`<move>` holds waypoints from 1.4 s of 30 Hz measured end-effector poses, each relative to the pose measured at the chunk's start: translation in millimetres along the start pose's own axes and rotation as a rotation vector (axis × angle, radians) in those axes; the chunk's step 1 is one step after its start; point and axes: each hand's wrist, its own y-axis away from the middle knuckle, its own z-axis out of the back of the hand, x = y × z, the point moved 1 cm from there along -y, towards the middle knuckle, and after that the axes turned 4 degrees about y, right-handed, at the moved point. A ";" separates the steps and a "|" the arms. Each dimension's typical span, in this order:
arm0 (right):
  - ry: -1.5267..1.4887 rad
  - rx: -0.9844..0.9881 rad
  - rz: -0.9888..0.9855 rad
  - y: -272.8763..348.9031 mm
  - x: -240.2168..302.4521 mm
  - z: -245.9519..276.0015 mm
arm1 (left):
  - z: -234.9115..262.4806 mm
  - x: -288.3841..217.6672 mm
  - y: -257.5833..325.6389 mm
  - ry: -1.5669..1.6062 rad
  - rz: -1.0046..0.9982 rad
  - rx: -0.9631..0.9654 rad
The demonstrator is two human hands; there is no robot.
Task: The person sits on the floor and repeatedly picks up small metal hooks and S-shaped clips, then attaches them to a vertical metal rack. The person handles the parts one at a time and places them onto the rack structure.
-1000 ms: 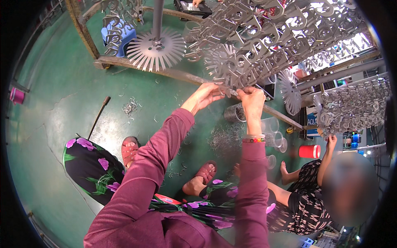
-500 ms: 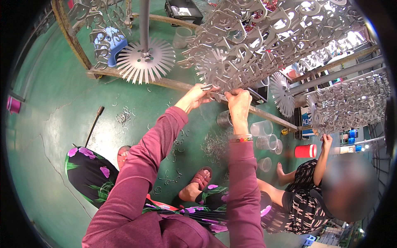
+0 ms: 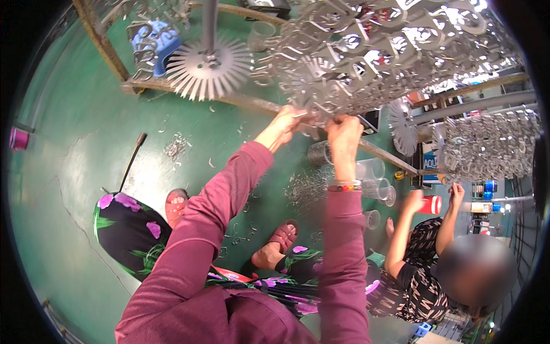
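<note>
A: Item one, your left hand (image 3: 285, 123)?

B: Raised at the lower edge of the rack (image 3: 378, 57), fingers pinched on a small metal clip (image 3: 302, 114) that juts from your fingertips toward the right. The clip sits just beside the hanging mass, between your two hands.

A: Item two, your right hand (image 3: 344, 135)?

B: Just right of the left, close but apart, fingers curled up into the bottom of the same rack. It touches the clips there; you cannot tell which single piece it grips, or whether it grips one at all.

A: The rack itself?

B: A dense cluster of silver clips overhead, above both your hands and spreading up and to the right.

A: Surroundings?

B: A spoked disc (image 3: 207, 67) on a pole to your upper left. Green floor (image 3: 86, 149) below, with loose clips scattered on it. Clear cups (image 3: 371, 172) under your right wrist. A seated person (image 3: 435, 258) at lower right, both hands lifted, beside a red cup (image 3: 433, 204).
</note>
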 end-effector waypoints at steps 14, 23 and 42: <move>-0.399 0.546 -0.298 21.2 -35.0 26.9 | -16.3 49.7 58.7 0.028 0.182 0.130; -0.580 0.301 -0.384 38.4 -30.0 17.7 | -25.7 72.9 46.1 -0.044 0.070 -0.266; 0.090 0.181 -0.133 46.9 -39.4 30.6 | 311.3 -100.4 184.7 -1.692 0.106 -0.947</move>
